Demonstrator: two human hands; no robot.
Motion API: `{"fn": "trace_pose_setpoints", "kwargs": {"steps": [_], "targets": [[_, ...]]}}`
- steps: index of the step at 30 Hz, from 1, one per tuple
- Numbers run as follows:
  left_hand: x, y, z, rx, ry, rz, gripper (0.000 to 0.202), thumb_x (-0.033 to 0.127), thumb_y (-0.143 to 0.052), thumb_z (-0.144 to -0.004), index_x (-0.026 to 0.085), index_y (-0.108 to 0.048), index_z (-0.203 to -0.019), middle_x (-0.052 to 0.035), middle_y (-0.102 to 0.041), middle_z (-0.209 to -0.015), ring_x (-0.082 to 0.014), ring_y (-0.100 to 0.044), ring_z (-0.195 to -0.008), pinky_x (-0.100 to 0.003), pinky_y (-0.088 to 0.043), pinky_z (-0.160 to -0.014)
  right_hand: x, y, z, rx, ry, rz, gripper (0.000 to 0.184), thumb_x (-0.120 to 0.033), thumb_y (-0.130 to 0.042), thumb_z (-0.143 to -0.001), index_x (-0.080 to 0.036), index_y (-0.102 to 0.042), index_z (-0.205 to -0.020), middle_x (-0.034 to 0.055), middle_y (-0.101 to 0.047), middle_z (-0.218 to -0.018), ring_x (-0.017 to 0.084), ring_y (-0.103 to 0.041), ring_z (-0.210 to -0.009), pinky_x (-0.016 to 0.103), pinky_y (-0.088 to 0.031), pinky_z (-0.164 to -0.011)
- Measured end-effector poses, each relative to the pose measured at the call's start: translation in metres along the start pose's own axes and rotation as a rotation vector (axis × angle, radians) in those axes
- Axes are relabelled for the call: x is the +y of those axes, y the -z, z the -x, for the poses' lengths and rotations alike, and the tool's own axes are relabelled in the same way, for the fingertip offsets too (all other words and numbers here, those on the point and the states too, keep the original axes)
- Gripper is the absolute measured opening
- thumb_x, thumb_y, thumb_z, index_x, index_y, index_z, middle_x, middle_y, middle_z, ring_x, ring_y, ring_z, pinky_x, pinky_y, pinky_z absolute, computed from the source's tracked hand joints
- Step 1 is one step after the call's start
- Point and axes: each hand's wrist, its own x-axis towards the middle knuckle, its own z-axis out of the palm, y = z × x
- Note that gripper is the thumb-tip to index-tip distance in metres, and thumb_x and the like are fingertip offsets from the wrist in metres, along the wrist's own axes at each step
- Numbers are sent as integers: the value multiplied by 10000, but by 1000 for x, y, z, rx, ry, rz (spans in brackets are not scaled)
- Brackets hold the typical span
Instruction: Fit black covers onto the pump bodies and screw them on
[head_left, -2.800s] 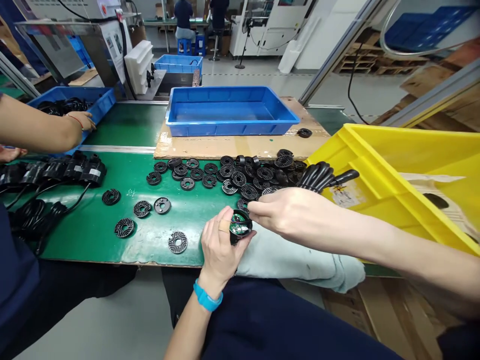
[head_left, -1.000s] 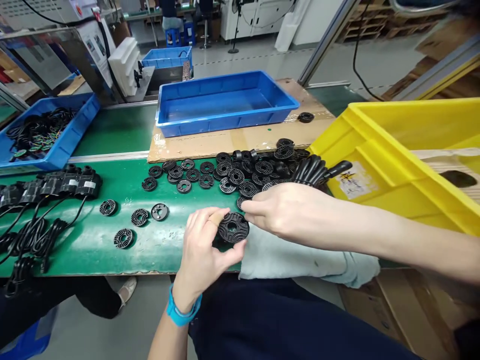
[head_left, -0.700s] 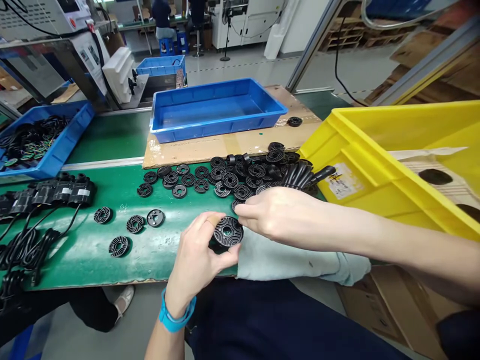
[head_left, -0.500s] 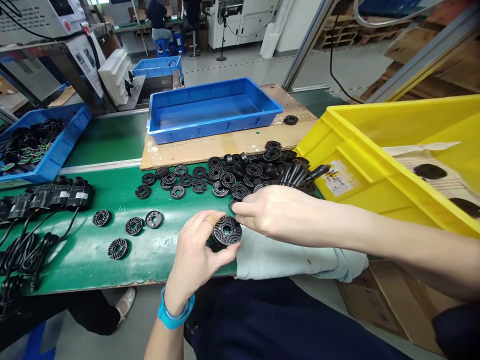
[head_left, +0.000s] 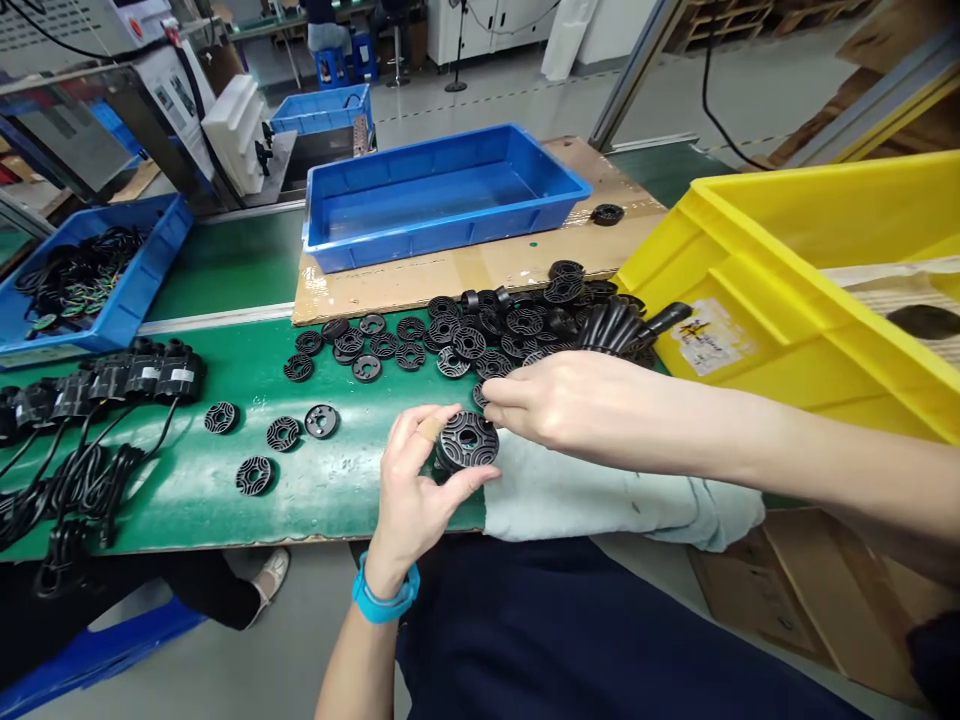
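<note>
My left hand (head_left: 420, 470) grips a round black plastic disc (head_left: 469, 440) with a curved groove pattern and a central hole, its thumb below and fingers at the upper left. My right hand (head_left: 547, 400) is closed in a pinch close to the disc's right edge. Whatever its fingertips hold, if anything, is hidden. Beyond the right hand lies a pile of similar black discs (head_left: 469, 343), with a bundle of ribbed black pieces (head_left: 611, 328) beside it. Several loose discs (head_left: 255, 476) rest on the green table to the left.
A blue tray (head_left: 450, 225) sits on cardboard (head_left: 390, 290) at the back. To the right stands a yellow bin (head_left: 795, 290); a pale cloth (head_left: 600, 490) lies at the front edge. Black cabled parts (head_left: 150, 375) and another blue bin (head_left: 169, 245) are left. Someone's foot (head_left: 270, 578) shows below.
The view has shifted, so the scene sits slightly higher and further right. My hands keep nearly the same grip and closeness, with the disc still in the left one.
</note>
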Motion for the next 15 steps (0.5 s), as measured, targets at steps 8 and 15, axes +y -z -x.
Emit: {"fn": "trace_pose_setpoints", "kwargs": {"steps": [8, 15], "targets": [[-8, -11, 13, 121, 48, 159, 564, 490, -816, -873, 259, -646, -1359, -105, -677, -1290, -268, -656, -1238, -415, -550, -1060, 0, 3, -5, -53, -9, -17, 184, -9, -587, -945, -145, -648, -837, 19, -581, -832, 156, -541, -638, 331, -290, -567], [-4, 8, 2, -52, 67, 135, 559, 452, -849, -849, 241, -670, -1335, -111, -709, -1336, -279, -666, -1280, -424, -551, -1094, 1, 9, -6, -109, -25, -23, 214, 29, -579, -924, -144, -677, -846, 27, -598, -854, 160, -535, -625, 338, -286, -565]]}}
